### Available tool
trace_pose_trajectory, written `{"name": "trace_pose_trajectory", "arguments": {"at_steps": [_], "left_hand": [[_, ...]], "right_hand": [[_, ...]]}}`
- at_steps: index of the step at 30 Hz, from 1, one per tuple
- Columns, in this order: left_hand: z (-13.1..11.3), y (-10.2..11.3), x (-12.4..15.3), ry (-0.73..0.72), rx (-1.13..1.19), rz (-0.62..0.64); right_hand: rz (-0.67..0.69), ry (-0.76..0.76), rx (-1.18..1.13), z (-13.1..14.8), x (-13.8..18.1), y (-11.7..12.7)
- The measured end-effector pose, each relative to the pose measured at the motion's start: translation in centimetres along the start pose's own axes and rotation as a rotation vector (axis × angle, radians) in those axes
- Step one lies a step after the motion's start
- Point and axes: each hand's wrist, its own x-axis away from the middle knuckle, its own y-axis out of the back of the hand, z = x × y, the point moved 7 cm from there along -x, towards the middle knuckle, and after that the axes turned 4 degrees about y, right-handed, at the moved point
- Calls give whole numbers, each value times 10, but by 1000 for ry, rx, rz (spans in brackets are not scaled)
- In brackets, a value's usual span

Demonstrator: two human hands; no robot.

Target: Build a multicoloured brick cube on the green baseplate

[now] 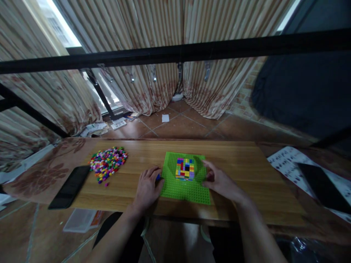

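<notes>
A green studded baseplate [175, 188] lies on the wooden table [246, 171]. On its far middle stands a small square block of coloured bricks [185, 169] in yellow, red, blue and green. My left hand [146, 187] rests at the plate's left edge, fingers curled around a small blue brick [158, 177]. At the plate's right side my right hand [221, 182] has its fingers bent, touching the plate beside the brick block. I cannot tell whether it holds anything.
A pile of several loose coloured bricks [107, 163] lies at the table's left. A black phone [70, 186] lies next to it. Printed paper [287, 162] and a dark flat device [323, 188] sit at the right. A black bar [175, 53] crosses overhead.
</notes>
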Motion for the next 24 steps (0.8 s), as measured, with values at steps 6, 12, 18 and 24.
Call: {"name": "trace_pose_trajectory", "arguments": {"at_steps": [6, 12, 18, 24], "left_hand": [[14, 5, -7, 65, -89, -84], [54, 18, -14, 167, -116, -156], [85, 37, -14, 258, -176, -225], [115, 74, 21, 339, -222, -333]], "right_hand": [[-137, 23, 266, -1, -1, 7], [-95, 83, 299, 5, -7, -5], [-122, 178, 343, -15, -21, -11], [-174, 162, 353, -43, -27, -15]]}}
